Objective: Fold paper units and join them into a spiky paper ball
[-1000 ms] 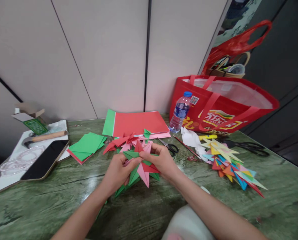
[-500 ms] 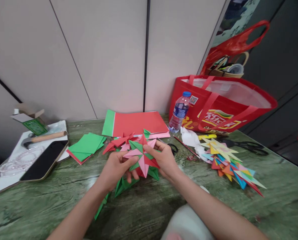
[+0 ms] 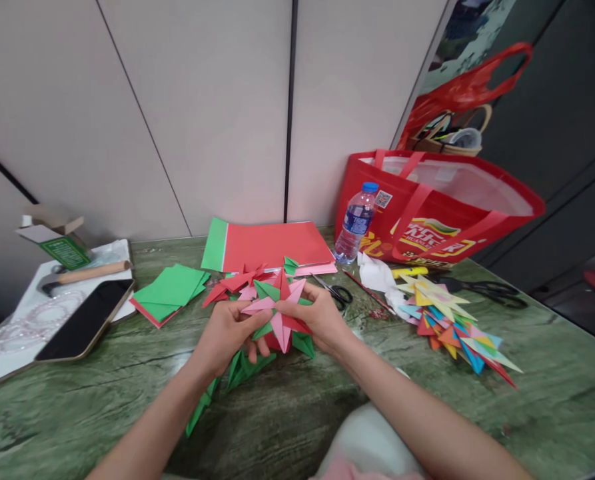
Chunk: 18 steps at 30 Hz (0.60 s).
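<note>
Between my two hands is a folded paper star (image 3: 282, 328) with pink, green and red points. My left hand (image 3: 231, 333) pinches its left side, thumb on top and fingers curled beneath. My right hand (image 3: 320, 319) grips the right side, its thumb lying across the star near the centre. Folded green paper pieces (image 3: 247, 371) lie on the table below the star, partly hidden by it and my left hand. Just behind the star are folded red pieces (image 3: 234, 283) and one small green piece (image 3: 290, 265).
Green paper squares (image 3: 170, 293) lie left, beside a phone (image 3: 84, 323) and a wooden-handled tool (image 3: 94, 272). Red sheets (image 3: 280, 244) rest against the wall. On the right are scissors (image 3: 341, 293), a water bottle (image 3: 357, 223), a red bag (image 3: 402, 207) and multicoloured folded paper (image 3: 457, 327).
My right thumb has slid left across the star, toward its centre. Both hands still hold the star. The whole view has shifted slightly.
</note>
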Each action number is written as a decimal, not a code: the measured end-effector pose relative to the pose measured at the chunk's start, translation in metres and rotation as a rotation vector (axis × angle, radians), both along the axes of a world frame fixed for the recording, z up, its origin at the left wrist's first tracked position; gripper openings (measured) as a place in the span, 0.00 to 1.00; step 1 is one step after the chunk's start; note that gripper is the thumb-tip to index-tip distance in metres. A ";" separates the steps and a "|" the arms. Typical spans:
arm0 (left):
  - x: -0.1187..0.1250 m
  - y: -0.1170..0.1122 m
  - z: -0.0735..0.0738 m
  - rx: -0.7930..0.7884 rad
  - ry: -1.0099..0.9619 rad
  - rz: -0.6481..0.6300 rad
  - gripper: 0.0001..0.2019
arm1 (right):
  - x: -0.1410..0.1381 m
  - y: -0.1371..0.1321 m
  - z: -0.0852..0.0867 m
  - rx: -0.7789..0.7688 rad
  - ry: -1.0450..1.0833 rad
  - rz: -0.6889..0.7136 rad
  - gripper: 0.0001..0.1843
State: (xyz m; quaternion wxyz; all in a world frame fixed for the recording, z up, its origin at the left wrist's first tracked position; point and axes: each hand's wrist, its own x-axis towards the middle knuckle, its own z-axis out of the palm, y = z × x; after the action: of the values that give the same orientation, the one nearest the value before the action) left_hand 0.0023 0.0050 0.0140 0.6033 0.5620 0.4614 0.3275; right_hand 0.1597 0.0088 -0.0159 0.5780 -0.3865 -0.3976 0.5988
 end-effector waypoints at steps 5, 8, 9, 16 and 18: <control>-0.002 0.003 0.000 -0.027 -0.123 -0.018 0.18 | 0.001 0.003 -0.001 -0.041 0.085 -0.038 0.19; -0.002 0.005 -0.003 -0.039 -0.141 -0.026 0.18 | 0.001 0.002 0.000 -0.046 0.093 -0.040 0.19; -0.002 0.006 -0.004 -0.041 -0.133 -0.035 0.18 | 0.000 0.002 -0.001 -0.046 0.093 -0.040 0.19; -0.002 0.004 0.002 0.358 0.088 0.455 0.13 | 0.003 0.007 -0.003 0.046 -0.029 -0.187 0.18; 0.001 -0.002 0.006 0.397 0.117 0.471 0.14 | 0.006 0.007 -0.002 0.164 -0.229 -0.326 0.13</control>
State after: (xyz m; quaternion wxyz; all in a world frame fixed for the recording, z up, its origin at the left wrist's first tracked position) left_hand 0.0032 0.0027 0.0202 0.3617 0.5644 0.5400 0.5089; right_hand 0.1652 0.0160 -0.0174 0.6479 -0.4628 -0.4401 0.4152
